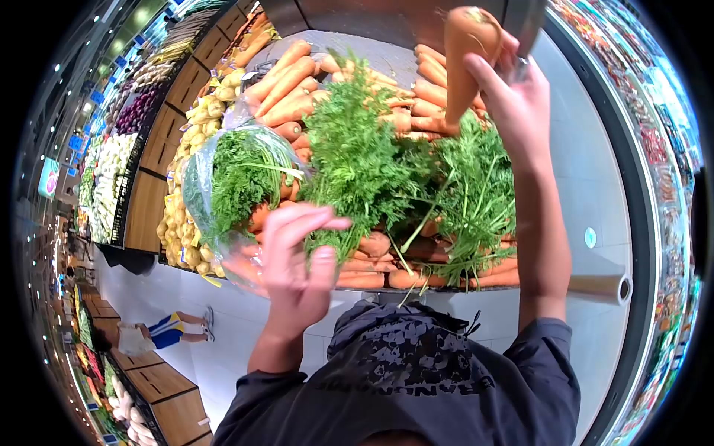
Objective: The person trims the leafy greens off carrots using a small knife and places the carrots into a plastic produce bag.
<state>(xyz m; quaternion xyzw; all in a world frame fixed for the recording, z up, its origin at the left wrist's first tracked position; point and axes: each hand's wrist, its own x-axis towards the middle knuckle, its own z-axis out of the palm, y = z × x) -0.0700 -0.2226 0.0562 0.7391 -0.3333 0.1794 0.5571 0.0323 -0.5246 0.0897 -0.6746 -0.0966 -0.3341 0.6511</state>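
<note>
My right hand grips a thick orange carrot up at the back right of the carrot display, its broad end upward and its tip pointing down. My left hand hovers at the front edge, fingers apart and slightly blurred, with nothing in it. Just behind it stands a clear plastic bag with leafy carrots inside. Bushy carrot greens spread over the middle of the pile, and another leafy bunch lies below my right forearm. Loose carrots are heaped at the back.
Netted yellow produce borders the carrots on the left. A roll sticks out at the right, near my right elbow. Wooden vegetable stands line the far left, where a person in blue shorts is on the aisle floor.
</note>
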